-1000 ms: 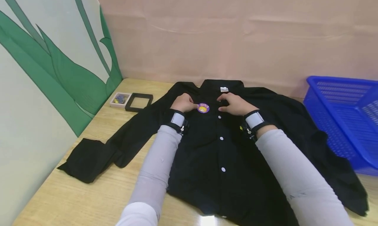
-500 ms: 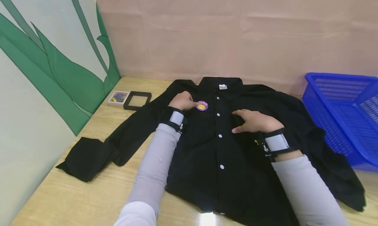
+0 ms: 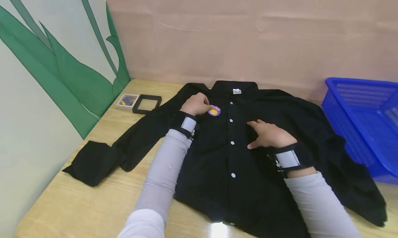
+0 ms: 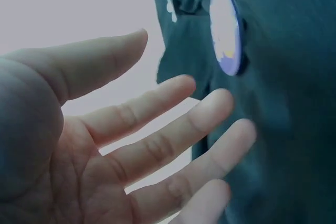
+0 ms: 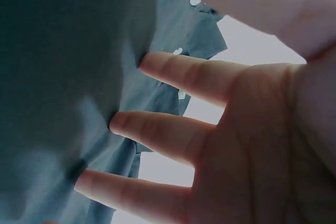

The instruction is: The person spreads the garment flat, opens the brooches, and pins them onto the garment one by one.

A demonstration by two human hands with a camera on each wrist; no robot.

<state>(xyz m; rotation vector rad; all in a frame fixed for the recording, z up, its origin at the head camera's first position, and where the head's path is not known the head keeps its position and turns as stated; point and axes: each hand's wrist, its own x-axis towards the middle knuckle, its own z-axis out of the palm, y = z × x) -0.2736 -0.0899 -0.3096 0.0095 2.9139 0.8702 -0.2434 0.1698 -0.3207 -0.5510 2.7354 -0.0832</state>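
A black button-up shirt (image 3: 205, 162) lies spread on the table with its white buttons showing down the front. On its upper left chest sits a round purple and yellow badge (image 3: 214, 111). My left hand (image 3: 196, 104) is just left of the badge; in the left wrist view its fingers (image 4: 210, 111) are spread and hold nothing, apart from the badge (image 4: 224, 30). My right hand (image 3: 272, 134) lies right of the button row. In the right wrist view its straight, parted fingers (image 5: 163, 132) touch the shirt cloth (image 5: 63, 77) with their tips.
A blue plastic basket (image 3: 351, 127) stands at the right, beside the shirt's sleeve. At the back left of the wooden table (image 3: 74, 210) are a small pale box (image 3: 119, 106) with something blue and yellow inside and a black square frame (image 3: 136, 111). Walls border the back and left.
My right hand has moved from beside the collar, near the badge, down and right across the shirt. The left hand has drawn slightly up from the badge. The badge stays on the chest.
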